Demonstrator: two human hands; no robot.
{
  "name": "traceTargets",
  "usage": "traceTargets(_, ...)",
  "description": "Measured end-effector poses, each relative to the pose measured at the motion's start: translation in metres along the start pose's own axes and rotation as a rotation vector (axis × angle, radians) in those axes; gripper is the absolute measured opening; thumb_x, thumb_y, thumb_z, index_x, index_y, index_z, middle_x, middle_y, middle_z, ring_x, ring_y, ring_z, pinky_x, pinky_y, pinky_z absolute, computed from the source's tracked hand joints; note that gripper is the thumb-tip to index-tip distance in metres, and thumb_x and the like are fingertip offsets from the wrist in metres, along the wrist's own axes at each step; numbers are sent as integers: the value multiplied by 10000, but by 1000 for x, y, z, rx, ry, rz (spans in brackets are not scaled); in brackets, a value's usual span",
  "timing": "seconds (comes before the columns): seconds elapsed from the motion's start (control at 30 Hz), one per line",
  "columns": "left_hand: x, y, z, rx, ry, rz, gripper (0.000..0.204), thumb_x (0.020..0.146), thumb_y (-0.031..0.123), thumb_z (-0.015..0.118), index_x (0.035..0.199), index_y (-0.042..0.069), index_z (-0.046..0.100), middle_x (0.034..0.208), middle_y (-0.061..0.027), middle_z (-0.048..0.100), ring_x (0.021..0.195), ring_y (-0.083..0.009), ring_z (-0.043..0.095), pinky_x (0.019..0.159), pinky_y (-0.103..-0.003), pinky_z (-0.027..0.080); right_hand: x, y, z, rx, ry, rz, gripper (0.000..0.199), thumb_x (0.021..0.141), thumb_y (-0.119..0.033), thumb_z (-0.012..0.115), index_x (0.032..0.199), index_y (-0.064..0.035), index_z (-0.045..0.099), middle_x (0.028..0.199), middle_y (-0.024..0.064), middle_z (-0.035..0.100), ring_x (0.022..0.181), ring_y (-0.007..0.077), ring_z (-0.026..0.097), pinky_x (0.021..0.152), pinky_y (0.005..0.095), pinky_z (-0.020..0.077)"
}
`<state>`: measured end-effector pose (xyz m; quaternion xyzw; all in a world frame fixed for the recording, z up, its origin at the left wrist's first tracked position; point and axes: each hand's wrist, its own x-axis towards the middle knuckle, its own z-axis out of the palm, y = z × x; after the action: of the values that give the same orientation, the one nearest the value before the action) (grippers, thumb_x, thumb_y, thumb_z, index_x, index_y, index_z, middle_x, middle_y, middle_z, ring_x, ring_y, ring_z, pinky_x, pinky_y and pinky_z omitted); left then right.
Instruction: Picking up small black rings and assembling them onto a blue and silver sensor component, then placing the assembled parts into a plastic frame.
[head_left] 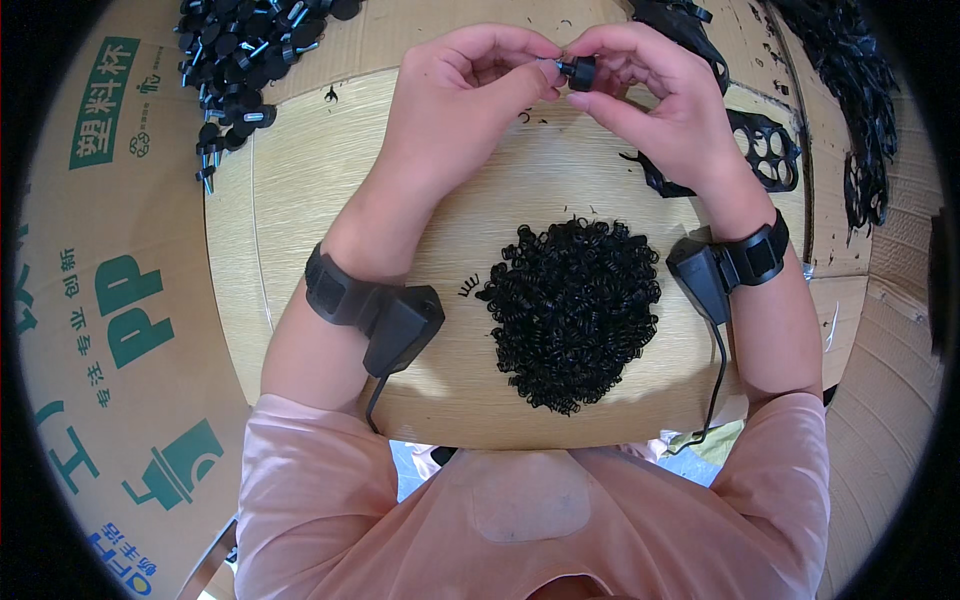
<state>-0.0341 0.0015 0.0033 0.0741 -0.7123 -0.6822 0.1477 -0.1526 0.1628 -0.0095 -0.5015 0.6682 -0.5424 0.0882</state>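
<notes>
At the far side of the table, my left hand [465,105] and my right hand [660,100] meet over a small part with a round black head and a metal stud, like a levelling foot [580,73]. The thumb and fingertips of my left hand pinch its stud end. My right hand's thumb and fingers close around the black head. Whether a small ring sits on the stud is too small to tell. Nearer to me lies a heap of small black curled rings [575,315], with a few loose ones [469,286] at its left.
A pile of similar black-headed studs [240,60] sits at the far left. Black perforated rubber sheets [765,150] and stringy black scraps [850,100] lie at the right. Cardboard with green print [130,250] flanks the wooden table [300,200]. Both forearms wear strapped black devices [405,325] with cables.
</notes>
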Motion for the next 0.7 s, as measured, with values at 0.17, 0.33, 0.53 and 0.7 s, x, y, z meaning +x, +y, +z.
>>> traceTargets(0.17,1,-1,0,18,3,4,164,871,32,630,1023,-24,658,866,-86,691,804,-128,646,762,-245,512,1,-2,0,-26,-13,-14,305,767,-86,745,1058,-76,656,816,34,653,718,95,613,664,236,509)
traceTargets(0.33,1,-4,0,1,-14,0,165,877,42,626,1024,-26,658,858,-88,689,790,-128,638,747,-247,507,1,-7,-1,-57,-16,-20,298,768,-79,734,1055,-66,656,874,53,671,758,113,638,698,247,525)
traceTargets(0.53,-1,-2,0,-12,-28,-40,158,883,44,617,1023,-16,657,830,-73,678,783,-123,633,740,-246,504,2,-11,-3,-148,-19,-69,316,757,-55,715,1067,-63,655,941,80,684,810,152,666,761,271,542)
traceTargets(0.7,-1,-1,0,44,-42,-64,147,874,38,626,1010,-11,650,823,-58,671,776,-112,626,735,-235,505,0,-12,-5,-203,-34,-76,314,758,-56,713,1067,-87,667,959,84,684,821,171,672,764,285,544)
